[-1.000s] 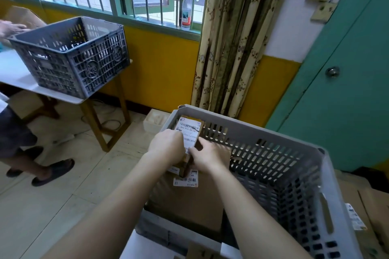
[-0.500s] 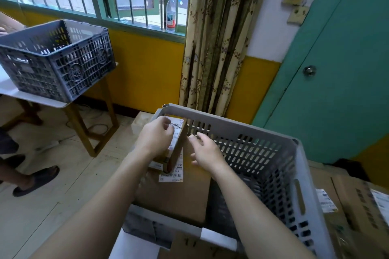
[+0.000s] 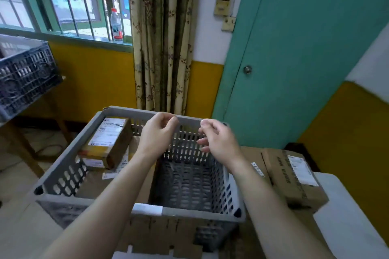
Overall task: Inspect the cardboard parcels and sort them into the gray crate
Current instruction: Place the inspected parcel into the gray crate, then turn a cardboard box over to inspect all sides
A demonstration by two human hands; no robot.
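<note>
While both forearms reach forward over the gray crate (image 3: 134, 209), the left hand (image 3: 156, 133) and the right hand (image 3: 219, 139) hang in the air above its open middle, near the far rim, a little apart from each other. Each hand's fingers are loosely curled with the thumb near the fingertips, and neither has hold of anything. A small labelled parcel (image 3: 109, 142) leans tilted in the crate's far left corner on top of a flat cardboard parcel (image 3: 117, 181), and more boxed parcels (image 3: 294, 176) lie outside, just beside the crate's right wall.
</note>
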